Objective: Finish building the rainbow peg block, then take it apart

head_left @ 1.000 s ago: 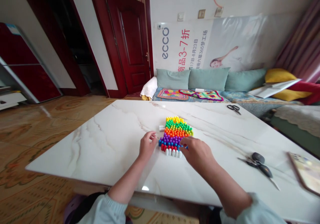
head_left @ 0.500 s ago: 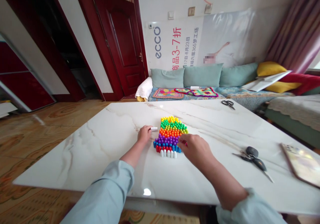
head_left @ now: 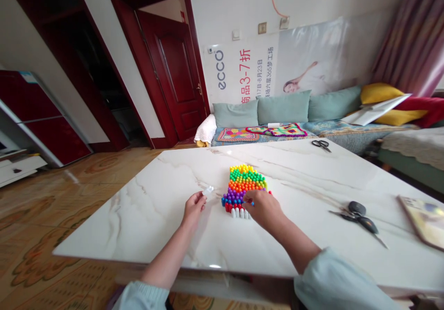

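Centrally, a rainbow block of plastic beads sits on the marble worktop. The left hand pinches a small white peg in its fingers; the right hand curls against the block (its grip is unclear), where a slip could scatter beads.

Left hand pinching a white peg over a marble table, right hand on the near edge of rainbow beads beside a row of white pegs, scissors near the far edge, another pair off to the right.
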A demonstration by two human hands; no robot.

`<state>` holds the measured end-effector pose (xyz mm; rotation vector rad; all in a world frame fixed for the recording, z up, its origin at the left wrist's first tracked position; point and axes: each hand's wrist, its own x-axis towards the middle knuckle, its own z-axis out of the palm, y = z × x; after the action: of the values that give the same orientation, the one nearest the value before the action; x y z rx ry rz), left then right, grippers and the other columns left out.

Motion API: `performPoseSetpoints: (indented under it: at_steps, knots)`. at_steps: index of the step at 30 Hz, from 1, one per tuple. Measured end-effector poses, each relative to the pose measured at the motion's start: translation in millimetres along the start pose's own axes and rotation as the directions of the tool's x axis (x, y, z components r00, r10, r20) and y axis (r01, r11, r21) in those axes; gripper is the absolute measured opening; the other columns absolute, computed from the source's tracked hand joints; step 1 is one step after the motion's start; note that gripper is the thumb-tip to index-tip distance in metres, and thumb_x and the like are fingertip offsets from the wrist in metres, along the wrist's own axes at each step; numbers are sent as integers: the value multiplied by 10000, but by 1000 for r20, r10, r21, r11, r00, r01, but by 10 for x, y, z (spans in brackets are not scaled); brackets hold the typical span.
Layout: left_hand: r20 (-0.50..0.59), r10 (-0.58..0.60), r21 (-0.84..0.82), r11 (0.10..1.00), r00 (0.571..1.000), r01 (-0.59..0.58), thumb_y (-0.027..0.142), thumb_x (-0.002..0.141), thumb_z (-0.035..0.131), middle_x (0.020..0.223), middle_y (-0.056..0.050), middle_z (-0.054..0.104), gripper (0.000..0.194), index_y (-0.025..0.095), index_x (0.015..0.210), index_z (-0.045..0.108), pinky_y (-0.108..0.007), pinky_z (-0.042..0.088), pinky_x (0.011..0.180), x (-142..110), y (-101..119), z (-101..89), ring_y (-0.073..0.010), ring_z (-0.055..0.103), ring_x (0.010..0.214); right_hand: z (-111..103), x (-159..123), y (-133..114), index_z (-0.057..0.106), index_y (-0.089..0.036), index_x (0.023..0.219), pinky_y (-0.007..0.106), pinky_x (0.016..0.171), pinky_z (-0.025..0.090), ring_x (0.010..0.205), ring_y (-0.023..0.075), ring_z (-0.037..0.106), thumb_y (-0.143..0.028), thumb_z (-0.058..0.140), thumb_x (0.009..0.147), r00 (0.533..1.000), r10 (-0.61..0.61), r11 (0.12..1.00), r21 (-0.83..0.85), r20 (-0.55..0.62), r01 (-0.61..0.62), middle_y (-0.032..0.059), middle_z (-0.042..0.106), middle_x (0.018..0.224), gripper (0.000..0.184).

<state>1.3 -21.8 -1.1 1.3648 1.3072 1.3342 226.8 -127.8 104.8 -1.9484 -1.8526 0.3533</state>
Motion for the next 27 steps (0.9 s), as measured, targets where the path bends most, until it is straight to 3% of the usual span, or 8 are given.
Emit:
performPoseSetpoints:
  at_steps: [2,4,9,12,16,19,23,27]
  knots:
    - [122,-83,-253,961,989,112,410,663,754,728,-14,594,406,126,928,634,-157,383,488,-255,129,68,-84,540,618,110,12,-51,691,-197,937,250,673,413,863,190,633,-228,626,748,999,-29,987,154,-18,32,60,707,939,202]
    - [321,-171,-505,801,931,321,347,623,816,739,-3,572,389,128,887,632,-128,341,464,-520,267,177,-56,508,615,207,18,-109,647,-176,1083,250,684,441,849,183,636,-267,677,719,998,-44,943,326,-51,59,76,692,1023,377]
    - [508,-159,-614,623,846,486,247,667,812,720,24,524,305,136,888,633,-116,314,457,-977,547,491,-35,474,603,266,-5,-225,671,-169,996,229,585,435,660,134,607,-258,663,721,995,-44,838,539,-88,85,32,695,840,290]
    - [441,-134,-582,710,887,396,297,704,778,745,14,556,312,150,937,632,-137,357,501,-985,571,570,-51,498,621,152,-1,-165,679,-181,909,219,544,401,599,124,577,-305,656,723,989,-8,848,524,-151,86,3,667,720,225]
    - [154,-5,-321,946,988,54,337,746,704,872,-42,648,304,160,984,638,-200,435,641,-803,321,501,-119,580,760,-55,12,124,669,-203,896,232,578,377,671,147,593,-340,626,752,972,54,957,289,-230,15,13,674,754,204]
    - [-8,42,-120,992,999,-43,338,750,643,880,-58,668,253,159,928,655,-258,465,721,-697,51,421,-171,608,819,-80,-32,374,686,-230,864,253,610,359,761,184,618,-305,629,749,993,81,996,-25,-83,-84,27,690,810,148]
    - [28,100,18,995,995,-100,332,778,573,869,-62,684,241,168,927,668,-296,483,726,-684,-112,407,-199,628,804,125,-123,545,698,-243,892,263,655,372,887,213,636,-247,664,730,985,85,975,-218,148,-51,36,701,935,165]
    - [125,173,101,977,977,-186,276,761,584,869,-47,696,186,204,891,697,-290,478,750,-715,-85,439,-195,630,795,286,-163,528,673,-246,984,253,671,391,927,194,639,-239,613,795,989,37,971,-240,141,-2,35,679,1035,199]
